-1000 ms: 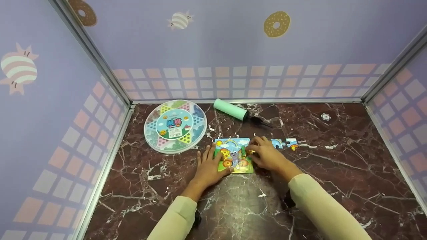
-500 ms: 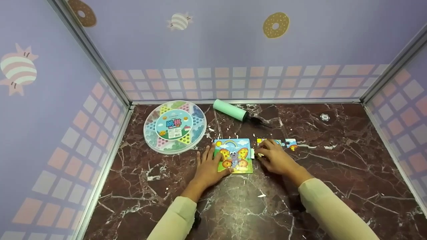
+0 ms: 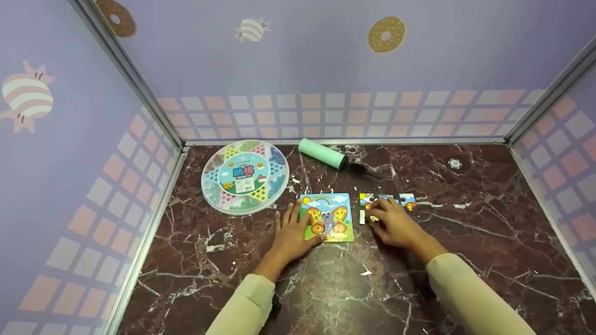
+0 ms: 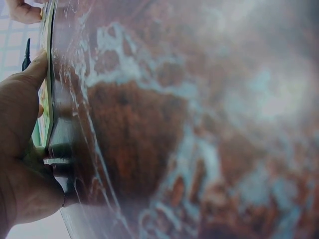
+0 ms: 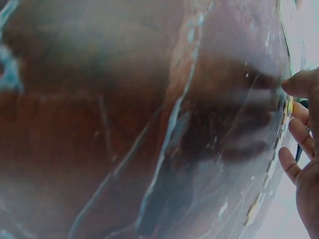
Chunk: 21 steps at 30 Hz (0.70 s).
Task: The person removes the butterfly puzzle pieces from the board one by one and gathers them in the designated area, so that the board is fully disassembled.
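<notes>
In the head view a square butterfly jigsaw puzzle [image 3: 331, 209] lies flat on the table. My left hand [image 3: 291, 233] rests along its left side, fingers spread at the edge and thumb over the lower border. The left wrist view shows this left hand [image 4: 22, 119] beside the thin edge of the board [image 4: 49, 94]. Just right of the puzzle, my right hand [image 3: 396, 222] pinches a small jigsaw piece, mostly hidden by the fingers; its pale end [image 3: 362, 217] sticks out leftward. From the right wrist, the right hand's fingertips [image 5: 294, 84] are close over the tabletop.
Behind the right hand, a row of joined puzzle pieces [image 3: 406, 200] lies on the marble table [image 3: 195, 270]. A round Chinese checkers set [image 3: 244, 177] stands back left. A mint-green hand pump [image 3: 322, 153] and a poker chip [image 3: 455, 163] lie near the back wall.
My right hand has moved right, away from the puzzle's right edge, carrying the small piece. The butterfly picture's right side is now uncovered. The left hand has stayed in place.
</notes>
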{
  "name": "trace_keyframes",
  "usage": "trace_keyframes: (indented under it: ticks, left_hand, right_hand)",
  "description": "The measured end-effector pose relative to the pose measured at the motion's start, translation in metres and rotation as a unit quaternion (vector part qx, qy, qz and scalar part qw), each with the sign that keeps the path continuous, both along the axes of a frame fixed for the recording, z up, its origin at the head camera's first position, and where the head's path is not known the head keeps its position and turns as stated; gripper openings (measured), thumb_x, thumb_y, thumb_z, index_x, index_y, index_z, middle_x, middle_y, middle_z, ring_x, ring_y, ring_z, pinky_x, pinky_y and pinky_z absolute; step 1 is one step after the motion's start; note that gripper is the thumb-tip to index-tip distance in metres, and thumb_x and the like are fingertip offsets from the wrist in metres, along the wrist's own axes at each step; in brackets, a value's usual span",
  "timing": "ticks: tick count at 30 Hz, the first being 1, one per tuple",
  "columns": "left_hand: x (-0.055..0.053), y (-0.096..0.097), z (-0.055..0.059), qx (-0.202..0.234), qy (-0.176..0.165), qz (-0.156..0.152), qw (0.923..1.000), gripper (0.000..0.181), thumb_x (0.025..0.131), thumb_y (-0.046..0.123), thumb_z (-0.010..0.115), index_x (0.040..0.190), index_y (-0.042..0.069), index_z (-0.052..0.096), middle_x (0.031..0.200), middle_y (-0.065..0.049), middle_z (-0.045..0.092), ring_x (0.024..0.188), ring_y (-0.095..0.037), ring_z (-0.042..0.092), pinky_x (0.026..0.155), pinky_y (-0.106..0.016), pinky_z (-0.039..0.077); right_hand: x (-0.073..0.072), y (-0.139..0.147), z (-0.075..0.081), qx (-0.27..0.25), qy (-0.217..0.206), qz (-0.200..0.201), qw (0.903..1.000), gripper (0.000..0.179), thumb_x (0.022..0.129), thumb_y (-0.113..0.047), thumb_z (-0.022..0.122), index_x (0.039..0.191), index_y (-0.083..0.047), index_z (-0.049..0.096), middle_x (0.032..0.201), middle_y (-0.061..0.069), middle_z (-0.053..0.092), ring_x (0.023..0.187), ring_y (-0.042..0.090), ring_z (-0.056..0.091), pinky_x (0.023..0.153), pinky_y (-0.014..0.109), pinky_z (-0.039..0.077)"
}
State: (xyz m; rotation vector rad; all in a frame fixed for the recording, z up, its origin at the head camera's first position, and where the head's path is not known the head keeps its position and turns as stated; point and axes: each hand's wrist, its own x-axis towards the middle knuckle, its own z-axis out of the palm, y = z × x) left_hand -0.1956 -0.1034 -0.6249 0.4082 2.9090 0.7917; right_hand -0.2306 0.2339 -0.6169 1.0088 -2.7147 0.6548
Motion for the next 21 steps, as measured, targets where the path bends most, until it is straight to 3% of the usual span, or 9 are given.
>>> trace_keyframes:
  ticks: [8,15,21]
  left_hand:
    - [0.001,-0.001,-0.001,0.001,0.003,-0.002,1.0000,0.056,0.099,0.067,0.071,0.118,0.016,0.061,0.184,-0.023,0.021,0.171,-0.049,0.019,0.135,-0.078,0.004]
    - [-0.001,-0.002,-0.009,0.015,0.002,0.002,0.9999,0.058,0.097,0.069,0.072,0.116,0.016,0.059,0.185,-0.021,0.019,0.172,-0.048,0.015,0.135,-0.076,-0.001]
    - [-0.001,-0.001,-0.006,0.001,0.000,0.001,1.0000,0.059,0.098,0.069,0.071,0.120,0.015,0.063,0.184,-0.023,0.019,0.171,-0.049,0.016,0.135,-0.077,0.001]
  right_hand:
    - [-0.001,0.005,-0.003,-0.004,-0.009,0.001,1.0000,0.031,0.089,-0.003,0.083,0.119,-0.011,0.082,0.117,0.014,0.071,0.105,0.039,0.062,0.111,0.073,0.049]
    - [-0.001,0.005,-0.002,-0.003,-0.017,0.004,0.9999,0.034,0.088,-0.001,0.082,0.121,-0.009,0.083,0.117,0.016,0.072,0.107,0.041,0.063,0.115,0.077,0.046]
    - [0.001,0.004,-0.001,-0.010,-0.010,0.006,0.9999,0.034,0.088,0.001,0.081,0.120,-0.009,0.084,0.114,0.015,0.072,0.102,0.037,0.061,0.105,0.070,0.052]
